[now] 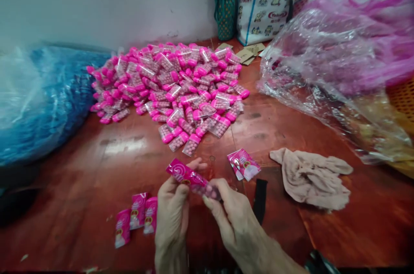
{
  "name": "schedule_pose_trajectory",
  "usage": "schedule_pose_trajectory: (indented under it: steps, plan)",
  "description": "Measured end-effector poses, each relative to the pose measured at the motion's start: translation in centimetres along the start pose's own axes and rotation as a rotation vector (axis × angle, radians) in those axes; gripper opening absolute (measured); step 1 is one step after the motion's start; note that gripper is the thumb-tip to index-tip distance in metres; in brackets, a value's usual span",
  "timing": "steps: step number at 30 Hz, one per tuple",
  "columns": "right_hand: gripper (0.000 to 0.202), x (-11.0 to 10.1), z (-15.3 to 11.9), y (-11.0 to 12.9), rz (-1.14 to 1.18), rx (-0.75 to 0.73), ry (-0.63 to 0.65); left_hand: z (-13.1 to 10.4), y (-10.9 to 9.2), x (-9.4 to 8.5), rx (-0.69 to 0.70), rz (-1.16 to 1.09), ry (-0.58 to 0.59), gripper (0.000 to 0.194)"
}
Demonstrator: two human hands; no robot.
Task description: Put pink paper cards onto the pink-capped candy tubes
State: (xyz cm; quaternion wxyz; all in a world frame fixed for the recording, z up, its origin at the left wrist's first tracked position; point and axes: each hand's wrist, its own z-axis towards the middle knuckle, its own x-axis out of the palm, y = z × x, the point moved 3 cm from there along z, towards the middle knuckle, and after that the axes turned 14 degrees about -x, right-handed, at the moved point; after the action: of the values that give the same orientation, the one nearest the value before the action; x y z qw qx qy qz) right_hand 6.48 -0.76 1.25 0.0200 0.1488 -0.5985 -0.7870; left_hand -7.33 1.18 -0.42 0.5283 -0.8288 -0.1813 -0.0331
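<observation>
My left hand point(173, 211) pinches a shiny pink printed wrapper point(183, 173) between thumb and fingers. At the wrapper's right end, my right hand point(236, 218) grips a small clear candy bottle point(211, 191) with pink balls inside. The bottle sits partly within the wrapper; how deep it goes is hidden. Left of my hands lie several pink wrapped packs point(138, 210). A small stack of flat pink wrappers point(244, 165) rests on the table beyond my right hand. Farther back is a large heap of pink-capped candy bottles point(168, 80).
The reddish-brown table point(284, 123) carries a crumpled pale cloth point(313, 177) and a black strip point(260, 198) at right. A blue-filled plastic bag point(54, 97) stands left, clear and pink plastic bags point(336, 41) right. Behind are a white tote bag point(265, 11) and cardboard pieces point(249, 53).
</observation>
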Motion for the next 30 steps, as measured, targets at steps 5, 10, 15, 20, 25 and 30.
schedule_pose_trajectory:
  steps: [5,10,15,20,25,30]
  plan:
    - [0.017,0.2,-1.0,0.8,-0.009,-0.070,-0.034,-1.2,0.2,3.3,-0.066,-0.154,0.154,0.027]
    - [0.029,-0.3,-1.3,1.8,-0.079,-0.141,-0.122,-3.1,2.0,4.3,-0.134,-0.229,0.176,0.018]
    - [0.027,-0.4,-0.9,1.8,0.025,-0.082,-0.069,-3.7,2.3,3.9,-0.179,-0.295,0.177,0.022]
    - [0.013,-0.1,-0.6,0.6,0.163,0.058,-0.028,-3.1,2.1,3.4,-0.223,-0.258,0.176,0.027]
    - [0.009,0.3,-0.4,-0.3,0.281,0.136,-0.092,-2.8,2.6,3.6,-0.263,-0.258,0.142,0.031]
    - [0.012,0.5,-0.1,-0.8,0.376,0.227,-0.104,-2.7,2.7,3.4,-0.309,-0.283,0.124,0.027]
